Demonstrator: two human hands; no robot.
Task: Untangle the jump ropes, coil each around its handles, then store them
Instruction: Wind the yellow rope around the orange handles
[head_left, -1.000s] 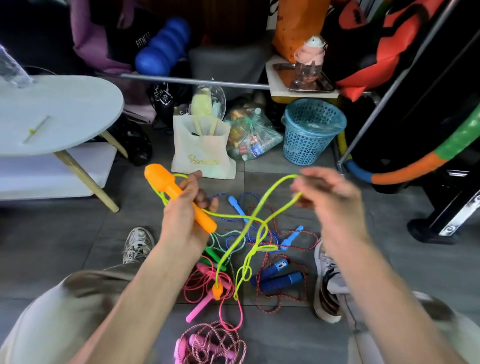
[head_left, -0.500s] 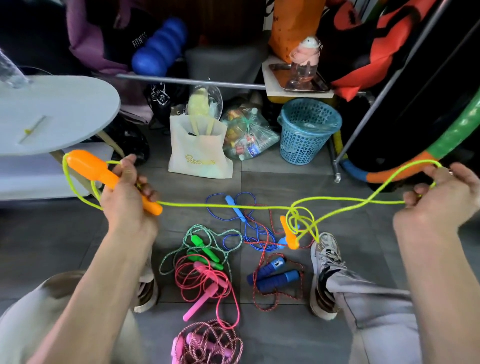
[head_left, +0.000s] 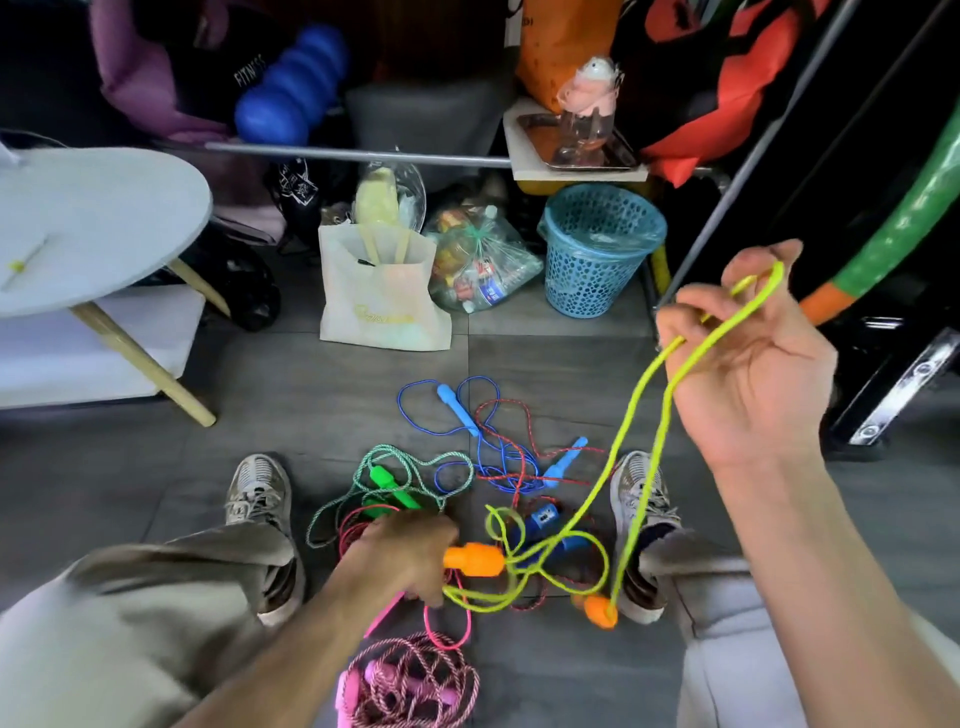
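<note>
Floor (head_left: 311, 395) is dark grey large-format tile, grout lines visible. Left: round pale table (head_left: 98, 218) on angled wooden legs, a white lower shelf (head_left: 78, 348) under it. Metal rail (head_left: 353, 154) runs horizontally across the back, blue foam roller (head_left: 291, 88) above it. On the floor by the back: cream tote bag (head_left: 382, 296), clear plastic bag of bottles (head_left: 478, 265), blue mesh basket (head_left: 597, 249). Small tray shelf (head_left: 571, 156) above the basket. Right: green-and-orange hoop (head_left: 893, 228) against a dark surface. Lighting is even and soft.

Left hand (head_left: 402, 556) grips orange handle (head_left: 474, 559); right hand (head_left: 748, 358) lifts yellow-green rope (head_left: 636, 410).
</note>
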